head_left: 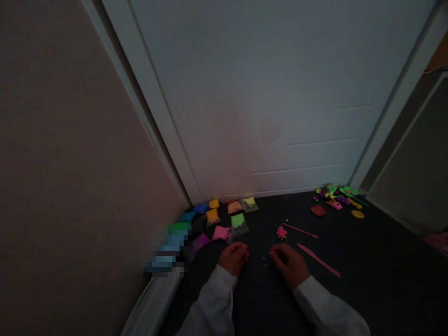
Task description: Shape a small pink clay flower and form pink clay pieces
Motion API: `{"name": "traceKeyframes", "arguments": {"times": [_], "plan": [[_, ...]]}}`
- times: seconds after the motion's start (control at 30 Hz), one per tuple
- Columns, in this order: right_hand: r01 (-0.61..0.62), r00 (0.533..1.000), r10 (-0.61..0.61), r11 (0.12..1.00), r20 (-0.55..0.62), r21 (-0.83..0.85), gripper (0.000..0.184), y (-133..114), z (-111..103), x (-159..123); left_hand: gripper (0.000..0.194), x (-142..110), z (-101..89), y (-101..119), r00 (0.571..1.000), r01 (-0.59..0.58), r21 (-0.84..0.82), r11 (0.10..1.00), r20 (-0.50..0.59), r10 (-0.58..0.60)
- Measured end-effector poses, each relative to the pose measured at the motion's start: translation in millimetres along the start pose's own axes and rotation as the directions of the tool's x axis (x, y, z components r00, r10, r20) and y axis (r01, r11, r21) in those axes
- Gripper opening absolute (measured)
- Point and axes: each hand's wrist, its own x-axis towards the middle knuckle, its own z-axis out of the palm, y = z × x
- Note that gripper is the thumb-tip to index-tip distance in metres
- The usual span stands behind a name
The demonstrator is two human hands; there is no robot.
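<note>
Two hands (234,258) (289,265), two pink tools (318,261) (301,230), one spiky cluster (282,233)

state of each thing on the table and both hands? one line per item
left hand: fingers curled in, contents hidden
right hand: fingertips drawn toward thumb, grip unclear
pink spiky piece: on table, unheld
pink bits: loose between hands
thin pink tool: lying down
wide pink tool: lying down
red disc: flattened
light green packet: lying down, seal unclear
</note>
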Motion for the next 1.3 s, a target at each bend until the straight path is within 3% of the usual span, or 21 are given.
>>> {"name": "traceKeyframes", "arguments": {"times": [0.57, 0.97, 1.3], "plan": [[-0.026, 1.000, 0.026, 0.998, -0.005, -0.064, 0.032, -7.6, -4.2, -1.2, 0.033, -0.4, 0.7, 0.9, 1.000, 0.003, -0.009, 1.000, 0.031, -0.003], [-0.027, 0.999, 0.029, 0.998, 0.019, -0.055, 0.027, -5.0, -4.8, -2.0, 0.027, -2.5, 3.4, 2.0, 0.999, -0.013, -0.025, 1.000, 0.045, 0.014], [-0.024, 0.999, 0.022, 0.998, -0.034, -0.055, 0.032, -7.9, -3.7, -0.6, 0.026, -1.5, 1.0, 0.7, 0.996, -0.017, 0.007, 1.000, 0.091, 0.017]]}}
